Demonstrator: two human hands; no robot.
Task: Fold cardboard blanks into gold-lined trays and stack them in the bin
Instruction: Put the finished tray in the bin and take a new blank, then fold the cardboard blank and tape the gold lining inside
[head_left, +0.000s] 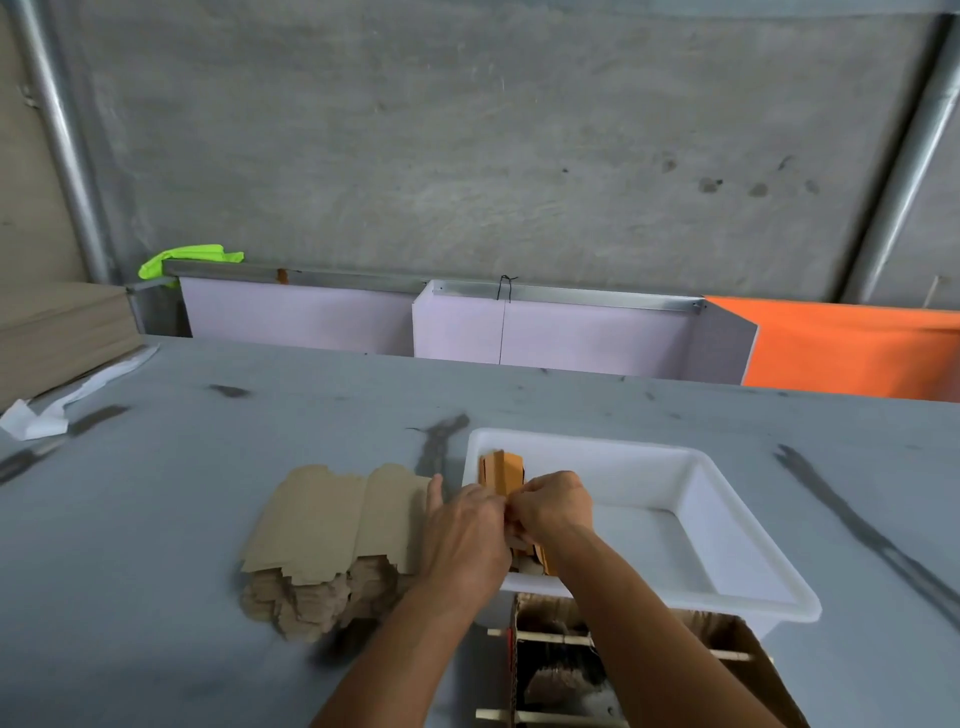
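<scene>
From the head view, the left hand (467, 530) and right hand (553, 506) both pinched a half-folded gold-lined tray (501, 475) at the near-left corner of the white bin (727, 519), beside the stack of blanks (332, 514) on the surface (156, 493). The card looked light, thin and easily creased, best gripped along its folded walls.

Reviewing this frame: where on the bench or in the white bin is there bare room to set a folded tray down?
Free: the white bin floor right of both hands, and the grey table beyond the blank stack. Crowded: the bin's left end, where the left hand and right hand work the gold-lined tray, and the near edge by the cardboard box.
</scene>
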